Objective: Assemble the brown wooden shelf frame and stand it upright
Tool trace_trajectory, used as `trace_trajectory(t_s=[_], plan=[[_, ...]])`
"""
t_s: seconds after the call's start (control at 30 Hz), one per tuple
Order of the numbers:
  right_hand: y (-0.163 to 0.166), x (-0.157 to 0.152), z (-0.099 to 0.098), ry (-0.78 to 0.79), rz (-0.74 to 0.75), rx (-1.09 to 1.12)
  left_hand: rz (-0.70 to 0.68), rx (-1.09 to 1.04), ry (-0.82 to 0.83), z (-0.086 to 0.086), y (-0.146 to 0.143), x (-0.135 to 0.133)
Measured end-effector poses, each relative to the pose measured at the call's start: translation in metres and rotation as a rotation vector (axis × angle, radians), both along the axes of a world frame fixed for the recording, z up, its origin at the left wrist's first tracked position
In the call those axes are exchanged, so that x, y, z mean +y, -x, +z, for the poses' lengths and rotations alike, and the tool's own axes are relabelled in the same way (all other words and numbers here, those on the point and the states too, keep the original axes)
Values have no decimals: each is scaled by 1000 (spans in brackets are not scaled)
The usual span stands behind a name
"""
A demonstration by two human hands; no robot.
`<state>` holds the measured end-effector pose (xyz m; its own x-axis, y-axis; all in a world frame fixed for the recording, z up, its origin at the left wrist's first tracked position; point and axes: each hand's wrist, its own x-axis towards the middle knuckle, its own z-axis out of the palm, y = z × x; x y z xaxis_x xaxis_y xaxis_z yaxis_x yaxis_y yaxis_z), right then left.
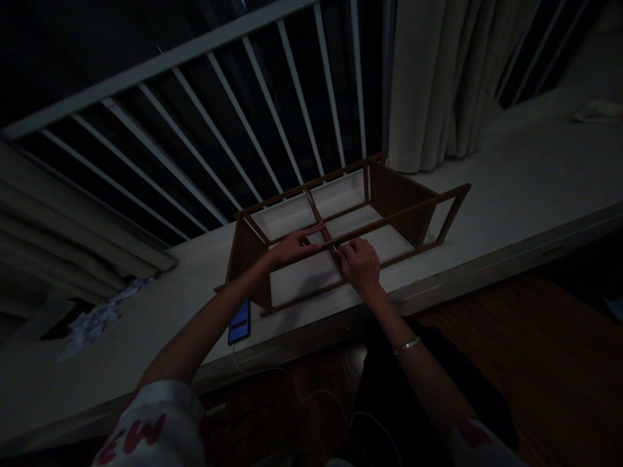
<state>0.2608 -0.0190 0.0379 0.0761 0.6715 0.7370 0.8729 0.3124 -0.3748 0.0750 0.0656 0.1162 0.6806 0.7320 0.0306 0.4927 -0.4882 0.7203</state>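
Observation:
A brown wooden shelf frame (403,211) lies on its side on the pale window ledge, with a panel at either end and a crossbar (314,206) across its middle. My left hand (292,248) holds the upper front rail near that crossbar, index finger stretched above it and thumb below. Just right of the joint, my right hand (360,263) is closed, with thumb and fingertips pinched against the rail. Whatever is between those fingertips is too small and dark to make out.
A phone (239,324) with a lit screen lies by the frame's left end, its white cable (311,393) hanging to the wooden floor. Behind the ledge (525,175) stand white railings (263,107) and curtains (428,84). A patterned cloth (92,324) lies at left.

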Motion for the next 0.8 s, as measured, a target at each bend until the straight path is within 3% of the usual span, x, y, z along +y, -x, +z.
trace_trajectory(t_s=[0.3, 0.8], plan=[[3, 1, -8, 22, 61, 163, 0, -4, -10, 1, 0, -2], [26, 5, -9, 199, 324, 833, 9, 39, -23, 1, 1, 0]])
